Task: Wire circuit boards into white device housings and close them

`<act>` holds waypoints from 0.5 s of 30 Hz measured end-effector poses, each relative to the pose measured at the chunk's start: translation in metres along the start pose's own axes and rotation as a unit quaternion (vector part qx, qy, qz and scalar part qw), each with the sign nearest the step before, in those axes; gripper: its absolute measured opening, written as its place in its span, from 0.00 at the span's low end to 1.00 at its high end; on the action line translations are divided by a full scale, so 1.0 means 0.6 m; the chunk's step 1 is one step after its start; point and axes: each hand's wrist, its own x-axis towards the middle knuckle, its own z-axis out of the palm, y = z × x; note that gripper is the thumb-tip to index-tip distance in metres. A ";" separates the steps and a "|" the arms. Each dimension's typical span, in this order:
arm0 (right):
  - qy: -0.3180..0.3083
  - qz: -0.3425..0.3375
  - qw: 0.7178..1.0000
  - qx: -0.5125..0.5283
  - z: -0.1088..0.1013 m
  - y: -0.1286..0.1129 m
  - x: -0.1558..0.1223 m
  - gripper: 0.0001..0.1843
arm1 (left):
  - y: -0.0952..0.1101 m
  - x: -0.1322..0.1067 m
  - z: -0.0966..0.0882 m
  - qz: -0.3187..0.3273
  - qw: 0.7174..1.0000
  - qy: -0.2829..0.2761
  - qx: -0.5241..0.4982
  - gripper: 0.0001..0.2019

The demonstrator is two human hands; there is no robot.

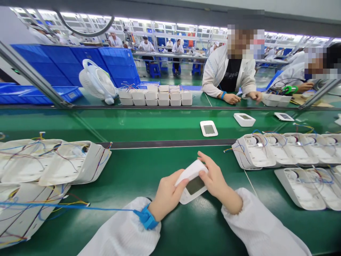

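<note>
A small white device with a grey screen (192,183) is held between both of my hands, just above the green table (138,170). My left hand (166,193) grips its left side, thumb on top; a blue wrist strap (146,217) with a blue cord runs off to the left. My right hand (214,177) closes over the device's right and upper edge. Both arms wear white sleeves.
Open white housings with coloured wires lie at my left (74,161) and in rows at my right (279,149). Finished white devices (209,128) sit on the conveyor belt. Across it are a white fan (97,81), white boxes (157,96), blue crates and seated people in white coats.
</note>
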 end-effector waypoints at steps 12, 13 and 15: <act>-0.032 0.056 0.992 0.104 0.001 0.015 0.011 0.31 | -0.024 0.006 0.006 -0.065 0.989 0.050 -0.121 0.19; -0.030 0.061 0.986 0.154 0.006 0.015 0.009 0.34 | -0.025 0.007 0.006 -0.080 0.983 0.070 -0.148 0.21; -0.064 0.068 0.968 0.232 0.015 0.013 0.005 0.36 | -0.026 0.008 0.005 -0.093 0.970 0.114 -0.194 0.24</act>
